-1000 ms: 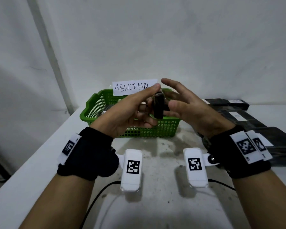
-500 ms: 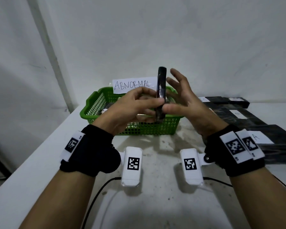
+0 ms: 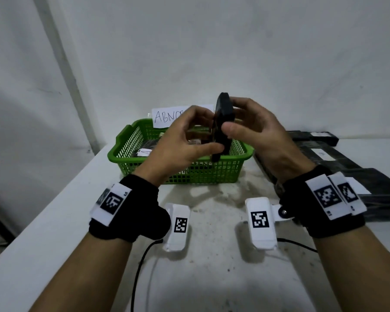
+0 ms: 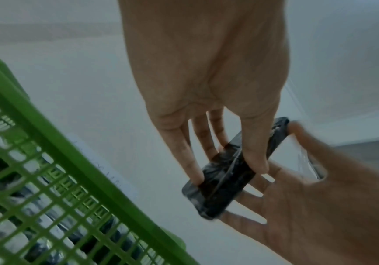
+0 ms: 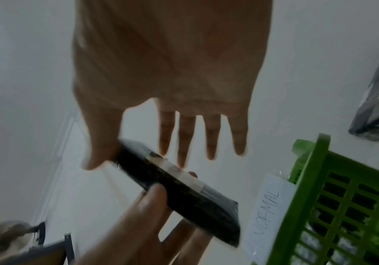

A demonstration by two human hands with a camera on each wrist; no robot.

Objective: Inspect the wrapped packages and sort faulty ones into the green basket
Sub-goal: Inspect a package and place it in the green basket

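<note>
Mid-inspection. Black wrapped package (image 3: 222, 124) is held up on edge between both hands, in the air in front of and above the green basket (image 3: 131, 152), not touching it

Left hand (image 3: 182, 140): thumb and fingertips pinched on the package's lower part; left wrist view shows the fingers (image 4: 192, 172) curled onto one face with the thumb on the other

Right hand (image 3: 254, 134): thumb pressed against the near edge, fingers reaching up to the top end. In the right wrist view the four fingers (image 5: 211, 143) look straight and spread, only the thumb clearly on the package, so it's more a steadying touch than a full grip. Blurry, so not certain

Pale tape strip (image 5: 179, 172) runs along one face of the wrap. Can't tell from here if it's a fault

Progress, as I judge it:
- basket with the "ABNORMAL" paper sign (image 3: 167, 117) already has a few dark packages in it, so some sorting is done
- several dark packages (image 3: 338, 158) lie on the table (image 3: 212, 278) to the right, well apart from the basket; can't tell if checked or pending
- this one has no verdict yet; it goes in the basket only if faulty
</note>
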